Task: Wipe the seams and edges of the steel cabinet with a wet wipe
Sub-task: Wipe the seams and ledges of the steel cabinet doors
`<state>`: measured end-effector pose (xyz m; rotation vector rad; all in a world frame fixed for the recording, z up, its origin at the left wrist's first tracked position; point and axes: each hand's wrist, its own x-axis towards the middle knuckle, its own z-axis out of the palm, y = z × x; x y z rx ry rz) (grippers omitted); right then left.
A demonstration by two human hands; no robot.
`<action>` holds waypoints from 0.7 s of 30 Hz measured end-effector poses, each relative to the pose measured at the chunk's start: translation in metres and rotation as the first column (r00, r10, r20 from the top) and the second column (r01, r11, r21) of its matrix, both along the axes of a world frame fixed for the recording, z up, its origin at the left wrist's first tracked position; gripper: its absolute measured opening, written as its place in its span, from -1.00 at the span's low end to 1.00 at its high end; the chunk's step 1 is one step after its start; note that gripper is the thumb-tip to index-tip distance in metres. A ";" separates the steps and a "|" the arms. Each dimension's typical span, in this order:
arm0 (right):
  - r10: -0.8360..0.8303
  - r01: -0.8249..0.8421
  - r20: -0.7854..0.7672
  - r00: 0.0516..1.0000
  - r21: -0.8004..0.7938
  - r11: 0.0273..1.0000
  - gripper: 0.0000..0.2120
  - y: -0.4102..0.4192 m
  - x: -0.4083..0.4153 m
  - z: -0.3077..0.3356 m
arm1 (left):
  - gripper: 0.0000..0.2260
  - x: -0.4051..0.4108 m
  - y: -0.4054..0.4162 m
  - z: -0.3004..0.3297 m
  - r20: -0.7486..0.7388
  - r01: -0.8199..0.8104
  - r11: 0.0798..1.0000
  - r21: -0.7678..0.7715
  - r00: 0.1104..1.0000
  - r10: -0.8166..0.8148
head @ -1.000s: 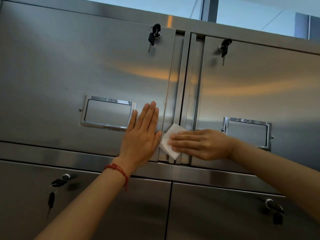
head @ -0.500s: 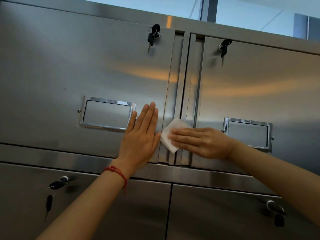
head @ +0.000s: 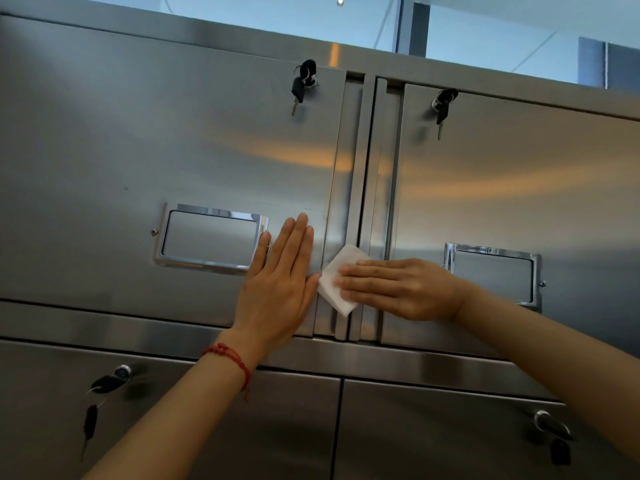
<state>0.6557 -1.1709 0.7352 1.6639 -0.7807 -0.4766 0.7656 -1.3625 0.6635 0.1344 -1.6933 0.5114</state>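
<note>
Wipe (head: 337, 282) sits folded under my right hand (head: 398, 289), fingers straight and together, pressing it on the centre seam (head: 360, 202) of the steel cabinet (head: 138, 133), low down. Left hand (head: 280, 282) lies flat on the left door, fingers together. Risk, as I judge it: flat pressure skims the ridges and misses the groove; the wipe may bunch or slip free. Against a second ago, wipe and right hand sit slightly higher up the seam; left hand is unmoved.

The left hand (head: 280, 285) is lying flat, fingers straight and together, pointing up. The right hand (head: 398, 289) is reaching in from the right, fingers straight, pointing left, pressing palm-down.
</note>
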 end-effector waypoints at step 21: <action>-0.012 0.057 0.148 0.989 -0.302 0.952 -0.63 -0.006 0.015 0.020 | -0.48 0.007 0.006 0.001 0.035 0.008 1.000 0.023 0.999 -0.009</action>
